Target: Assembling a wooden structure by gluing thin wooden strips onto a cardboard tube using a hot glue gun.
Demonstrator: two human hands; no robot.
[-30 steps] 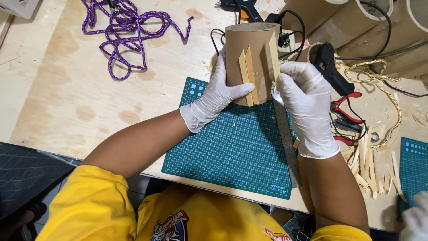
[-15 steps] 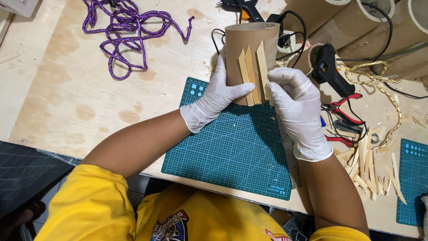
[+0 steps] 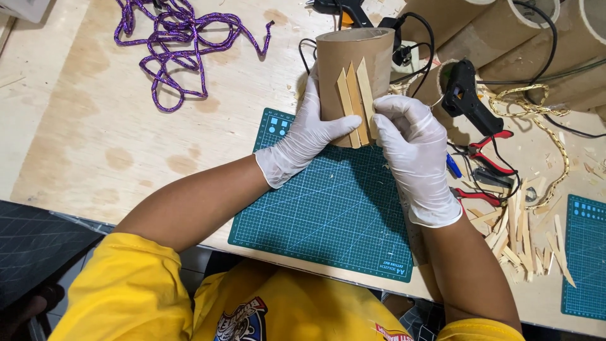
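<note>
A: status?
B: over the green cutting mat (image 3: pixel 328 208). My left hand (image 3: pixel 309 136) grips the brown cardboard tube (image 3: pixel 353 63); right hand (image 3: pixel 413 148) presses thin pale wooden strips (image 3: pixel 355 104) onto it
A: next?
B: likely steady pressure till they bond, black glue gun (image 3: pixel 467 95) beyond

The lower end of the cardboard tube (image 3: pixel 353 69) is covered by the left hand (image 3: pixel 309 136) and the right hand (image 3: pixel 413 148), so how it meets the green mat (image 3: pixel 328 215) cannot be seen. The far side of the tube is hidden. The bigger tubes (image 3: pixel 505 38) are cut off by the top edge. A second mat (image 3: pixel 584 252) is cut off at the right. Part of the red pliers (image 3: pixel 483 167) is hidden behind the right hand.
</note>
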